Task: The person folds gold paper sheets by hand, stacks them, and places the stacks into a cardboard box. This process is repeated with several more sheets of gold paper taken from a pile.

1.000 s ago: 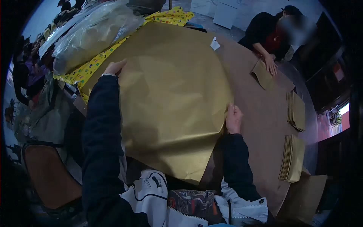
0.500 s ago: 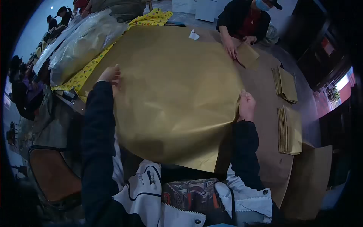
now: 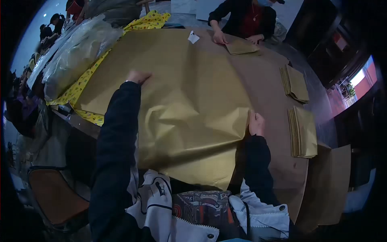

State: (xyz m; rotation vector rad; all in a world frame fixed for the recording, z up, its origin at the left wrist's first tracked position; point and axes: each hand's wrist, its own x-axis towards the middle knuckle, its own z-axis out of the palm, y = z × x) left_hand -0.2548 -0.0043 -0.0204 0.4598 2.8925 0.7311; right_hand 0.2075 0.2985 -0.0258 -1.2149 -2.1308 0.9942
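Observation:
A large gold-brown paper sheet (image 3: 189, 125) lies creased in front of me, its near part hanging over the table edge toward my body. At its left edge, my left hand (image 3: 139, 76) is closed in a pinch on the paper. Lower on the opposite side, my right hand (image 3: 256, 123) grips the right edge, with the thumb on top. Between both hands the paper buckles into folds and shadowed dips. More of the same brown paper (image 3: 109, 76) spreads flat beneath and to the left.
Two stacks of folded brown paper (image 3: 303, 133) sit at the right. Across the table a co-worker's hand (image 3: 219, 37) rests by a folded piece (image 3: 242, 47). Clear plastic wrap (image 3: 76, 56) and yellow patterned cloth (image 3: 147, 22) lie left. A chair (image 3: 56, 195) stands lower left.
My left hand has moved right, closer to my right hand, which has lowered slightly. The sheet is now more buckled and lies lower. The co-worker's folded piece has turned and shifted left.

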